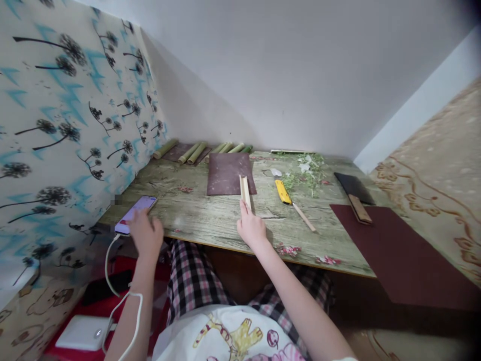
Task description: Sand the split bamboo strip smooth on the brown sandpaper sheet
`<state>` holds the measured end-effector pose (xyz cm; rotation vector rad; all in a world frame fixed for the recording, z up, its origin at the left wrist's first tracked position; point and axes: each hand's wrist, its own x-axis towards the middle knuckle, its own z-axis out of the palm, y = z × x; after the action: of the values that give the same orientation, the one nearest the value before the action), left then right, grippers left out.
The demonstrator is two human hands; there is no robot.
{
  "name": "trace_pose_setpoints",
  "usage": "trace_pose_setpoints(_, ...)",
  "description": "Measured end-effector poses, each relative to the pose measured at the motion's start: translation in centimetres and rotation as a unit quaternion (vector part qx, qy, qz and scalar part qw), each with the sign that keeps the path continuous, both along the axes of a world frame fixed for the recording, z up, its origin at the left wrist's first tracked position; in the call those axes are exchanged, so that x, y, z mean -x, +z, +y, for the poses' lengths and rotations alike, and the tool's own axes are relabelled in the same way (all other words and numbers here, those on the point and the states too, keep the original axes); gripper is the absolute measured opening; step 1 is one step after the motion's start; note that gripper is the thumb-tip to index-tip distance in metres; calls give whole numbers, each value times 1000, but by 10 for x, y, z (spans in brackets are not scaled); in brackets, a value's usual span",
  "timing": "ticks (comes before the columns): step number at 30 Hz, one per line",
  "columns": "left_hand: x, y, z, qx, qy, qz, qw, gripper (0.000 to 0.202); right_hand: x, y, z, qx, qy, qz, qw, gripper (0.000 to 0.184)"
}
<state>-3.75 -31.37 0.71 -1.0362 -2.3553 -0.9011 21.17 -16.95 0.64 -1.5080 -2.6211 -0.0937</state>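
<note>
Right hand (251,229): fingers partly closed, tips at the near end of a split bamboo strip (245,193); firmness of hold cannot be told.
Strip: long axis runs near to far, far end over a brown mat (225,173) on the table (195,215).
Left hand (146,232): fingers curled, at a smartphone (136,214), well left of the strip.

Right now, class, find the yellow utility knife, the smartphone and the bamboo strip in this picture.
Yellow utility knife (282,192): head view, on its handle.
Smartphone (145,204): head view, on its lit screen.
Bamboo strip (244,189): head view, on its middle.
</note>
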Motion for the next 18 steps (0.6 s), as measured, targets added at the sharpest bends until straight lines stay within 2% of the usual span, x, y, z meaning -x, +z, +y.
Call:
trace_pose_setpoints(2,-20,4,31,52,-121,15,991,38,1,1,0,7,1,-5,1000,66)
trace_pose_setpoints(4,-47,4,66,95,-219,42,970,38,1,3,0,14,5,-10,1000,66)
trace_pose_setpoints(6,-71,1,98,133,-269,64,952,41,1,4,0,22,11,-20,999,66)
trace_pose_setpoints(8,-88,-5,120,174,-278,67,942,44,1,5,0,31,16,-33,999,67)
trace_pose_setpoints(10,-94,-12,130,209,-287,63,933,44,1,6,1,34,20,-44,998,66)
trace_pose_setpoints(13,-91,-19,130,224,-301,61,925,45,3,7,4,37,34,-57,997,66)
trace_pose_setpoints(18,-87,-19,127,229,-306,59,922,45,18,15,15,50,43,-57,996,66)
